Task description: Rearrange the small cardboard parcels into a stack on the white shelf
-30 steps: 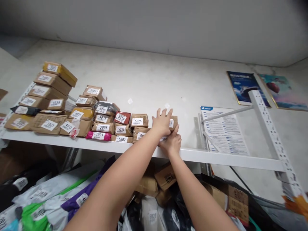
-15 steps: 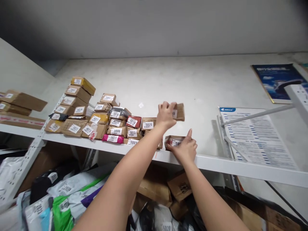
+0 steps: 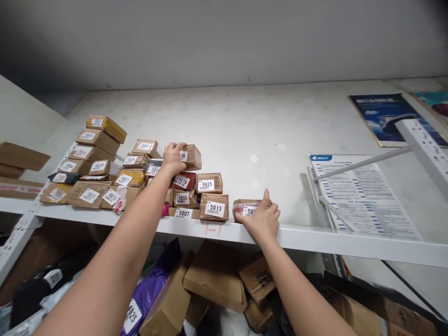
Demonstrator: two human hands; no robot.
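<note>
Left hand (image 3: 174, 156) has carried small box (image 3: 191, 156) leftward onto the stack (image 3: 182, 186).

In front of me runs a white metal shelf (image 3: 315, 235), its near edge marked in red pen. On its left part lie stacked brown parcels with numbered labels, among them box 5013 (image 3: 214, 207) and flat box 5007 (image 3: 183, 213) at the near edge. Just right of 5013 lies a small taped packet (image 3: 245, 207). Farther right the shelf surface is bare up to a printed sheet (image 3: 364, 196).
</note>
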